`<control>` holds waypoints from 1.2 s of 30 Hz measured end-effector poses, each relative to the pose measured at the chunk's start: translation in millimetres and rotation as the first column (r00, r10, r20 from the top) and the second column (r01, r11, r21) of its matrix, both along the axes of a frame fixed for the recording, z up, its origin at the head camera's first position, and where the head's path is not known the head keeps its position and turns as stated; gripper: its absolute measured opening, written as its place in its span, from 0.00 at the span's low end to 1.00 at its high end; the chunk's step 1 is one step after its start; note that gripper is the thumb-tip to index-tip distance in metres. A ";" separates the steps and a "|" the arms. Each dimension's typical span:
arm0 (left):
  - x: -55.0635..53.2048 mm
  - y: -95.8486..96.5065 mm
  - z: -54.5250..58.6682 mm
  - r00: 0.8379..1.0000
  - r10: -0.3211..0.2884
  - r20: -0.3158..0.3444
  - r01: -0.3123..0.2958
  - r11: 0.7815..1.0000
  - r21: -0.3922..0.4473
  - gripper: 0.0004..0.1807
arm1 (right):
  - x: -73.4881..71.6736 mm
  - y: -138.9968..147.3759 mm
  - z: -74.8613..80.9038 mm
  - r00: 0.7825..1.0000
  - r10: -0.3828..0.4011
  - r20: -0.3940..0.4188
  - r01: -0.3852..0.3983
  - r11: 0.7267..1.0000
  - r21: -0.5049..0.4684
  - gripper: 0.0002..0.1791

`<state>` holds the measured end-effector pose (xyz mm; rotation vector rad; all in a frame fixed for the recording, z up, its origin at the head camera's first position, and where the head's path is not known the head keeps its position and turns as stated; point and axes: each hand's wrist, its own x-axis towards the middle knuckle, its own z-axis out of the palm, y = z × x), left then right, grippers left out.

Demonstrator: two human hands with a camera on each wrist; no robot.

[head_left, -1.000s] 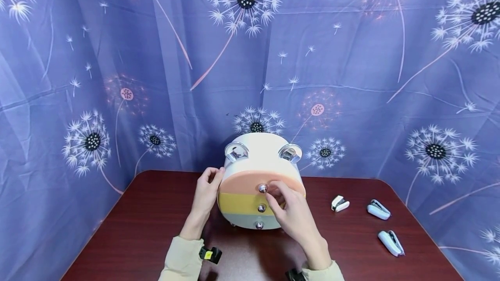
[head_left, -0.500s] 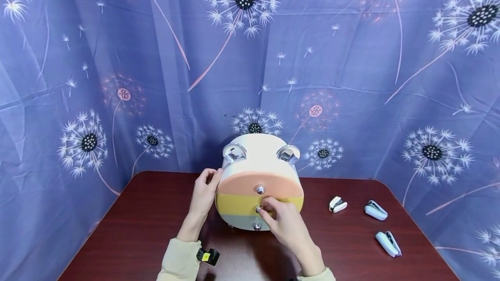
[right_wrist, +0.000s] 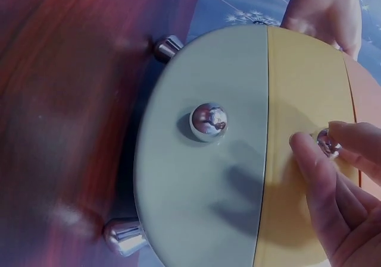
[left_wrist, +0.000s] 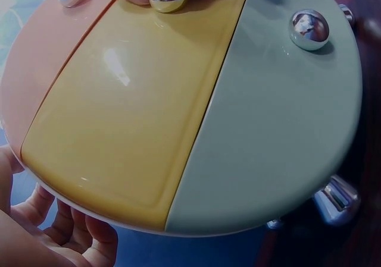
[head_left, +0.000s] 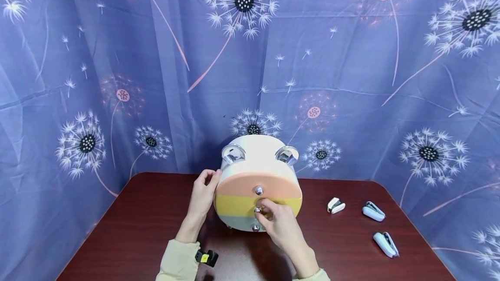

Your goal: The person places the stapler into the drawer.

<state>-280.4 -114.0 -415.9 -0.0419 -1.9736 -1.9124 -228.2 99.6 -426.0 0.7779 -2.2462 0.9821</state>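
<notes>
A small rounded chest of drawers (head_left: 250, 181) stands on the table, its front banded in pink, yellow and grey-green, each drawer bearing a shiny round knob. My right hand (head_left: 282, 226) pinches the knob (right_wrist: 327, 143) of the yellow middle drawer (left_wrist: 137, 100) between thumb and fingers. That drawer looks level with its neighbours. At the chest's left side rests my left hand (head_left: 204, 192), its relaxed, bent fingers (left_wrist: 98, 243) touching the side just behind the front rim. Both the pink drawer's knob (head_left: 259, 190) and the grey-green drawer's knob (right_wrist: 208, 122) are untouched.
To the right on the dark red table (head_left: 129, 229) lie a white mini stapler (head_left: 336, 205) and two pale blue ones, one farther back (head_left: 373, 211), the other stapler (head_left: 386, 244) nearer. A patterned blue curtain (head_left: 332, 55) hangs behind. Chrome feet (right_wrist: 125, 237) support the chest.
My right hand has moved down from the pink top drawer's knob to the yellow middle drawer's knob and pinches it. The left hand stays at the chest's side.
</notes>
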 end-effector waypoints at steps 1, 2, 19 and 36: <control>0.2 0.0 0.2 1.000 -0.001 0.004 0.001 1.000 0.001 0.21 | 0.5 -0.3 -0.1 1.000 0.003 0.010 -0.003 1.000 -0.008 0.09; 0.6 0.1 0.6 1.000 -0.003 0.008 0.003 1.000 0.002 0.21 | 0.8 -0.6 -0.3 1.000 0.003 0.018 -0.003 1.000 -0.014 0.10; 0.2 0.0 1.1 1.000 -0.005 0.006 0.005 1.000 0.000 0.21 | 3.0 -2.0 -2.0 1.000 -0.022 0.009 0.022 1.000 -0.005 0.10; -1.1 -1.5 0.7 1.000 -0.020 0.006 0.019 1.000 0.006 0.22 | 34.8 4.7 3.4 0.992 0.115 -0.043 -0.113 0.992 0.047 0.11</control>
